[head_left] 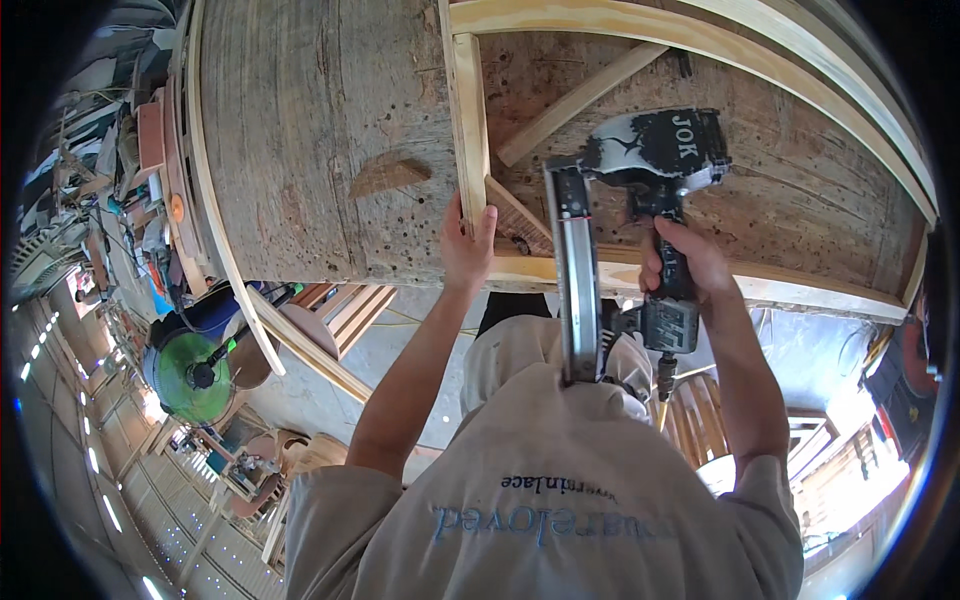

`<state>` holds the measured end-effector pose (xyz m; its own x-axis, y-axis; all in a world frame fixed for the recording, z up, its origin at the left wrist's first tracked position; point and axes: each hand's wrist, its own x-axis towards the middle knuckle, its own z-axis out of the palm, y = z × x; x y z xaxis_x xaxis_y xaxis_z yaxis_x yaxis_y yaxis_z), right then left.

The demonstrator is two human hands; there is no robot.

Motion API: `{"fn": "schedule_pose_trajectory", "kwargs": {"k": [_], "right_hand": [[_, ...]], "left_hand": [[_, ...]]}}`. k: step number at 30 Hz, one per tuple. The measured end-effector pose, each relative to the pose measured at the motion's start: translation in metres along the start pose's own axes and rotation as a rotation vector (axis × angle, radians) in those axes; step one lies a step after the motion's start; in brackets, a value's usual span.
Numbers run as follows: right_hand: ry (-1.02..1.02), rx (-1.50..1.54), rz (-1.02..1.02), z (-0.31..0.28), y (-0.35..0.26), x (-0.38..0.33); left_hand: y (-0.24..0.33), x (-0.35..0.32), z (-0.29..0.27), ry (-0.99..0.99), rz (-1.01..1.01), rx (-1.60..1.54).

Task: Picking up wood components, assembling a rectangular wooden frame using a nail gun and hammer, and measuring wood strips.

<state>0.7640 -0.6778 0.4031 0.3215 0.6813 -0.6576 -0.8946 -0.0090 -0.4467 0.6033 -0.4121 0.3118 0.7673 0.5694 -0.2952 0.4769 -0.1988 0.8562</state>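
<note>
My right hand (698, 262) is wrapped round the grip of a black and white nail gun (640, 150), with its long silver magazine (579, 285) on the left, reaching back toward my shirt. The gun's nose sits above the near left corner of a pale wooden frame (468, 110) lying on the workbench. At that corner my left hand (468, 247) grips the frame's short end piece, thumb on its right side and fingers on its left. A small diagonal wooden block (520, 215) sits inside the corner beside my thumb.
The scarred workbench (310, 120) carries a loose wedge of wood (392, 178) left of the frame and a loose strip (580, 105) inside it. A long batten (215, 210) runs along the left. Below stand a green fan (190, 375) and slatted wooden pieces (350, 315).
</note>
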Motion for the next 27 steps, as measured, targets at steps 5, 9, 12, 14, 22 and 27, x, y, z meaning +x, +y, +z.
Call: {"fn": "schedule_pose_trajectory", "kwargs": {"k": [5,9,12,14,22,27], "right_hand": [[-0.087,0.084,0.023,0.019,0.001,0.011],[-0.098,0.067,0.074,0.020,0.005,0.016],[-0.115,0.096,0.096,0.019,0.010,0.021],[-0.108,0.094,0.118,0.015,0.010,0.022],[-0.138,0.054,0.125,0.012,0.007,0.019],[-0.172,0.101,0.132,0.008,0.013,0.021]], "left_hand": [[0.003,-0.002,0.004,0.072,0.055,0.138],[0.001,-0.005,0.008,0.079,0.075,0.050],[-0.008,-0.006,0.013,0.139,0.095,-0.086],[-0.005,-0.008,0.016,0.240,0.142,-0.229],[-0.022,-0.010,0.020,0.329,0.134,-0.483],[-0.018,-0.011,0.018,0.326,0.146,-0.402]]}}
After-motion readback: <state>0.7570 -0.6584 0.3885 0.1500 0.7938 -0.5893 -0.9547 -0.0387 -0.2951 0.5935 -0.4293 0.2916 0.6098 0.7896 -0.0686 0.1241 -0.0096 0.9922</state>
